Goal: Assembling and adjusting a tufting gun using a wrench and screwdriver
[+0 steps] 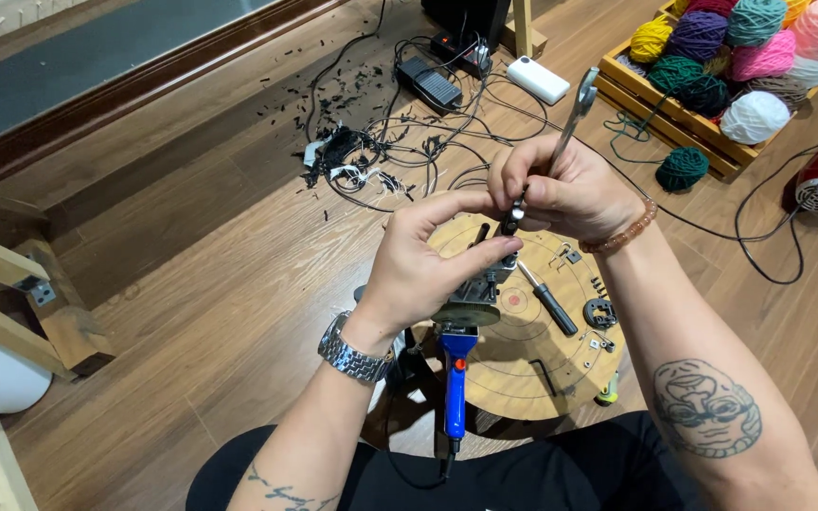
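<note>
Head view: blue-handled tool (456, 374) is held above the round wooden bench (523, 369), left hand (428, 270) clamped on its metal head. Right hand (560, 194) is closed on a ratchet wrench (575, 114) over that head. Wrench should be kept square, head gripped steady.

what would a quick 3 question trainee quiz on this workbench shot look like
1. True or false: the left hand grips the metal and blue-handled device over the round wooden board.
2. Which tool does the right hand hold? A) ratchet wrench B) hammer C) scissors
3. Fill in: the balls of yarn sit in a wooden ____.

Key: 1 true; 2 A; 3 crate
</note>
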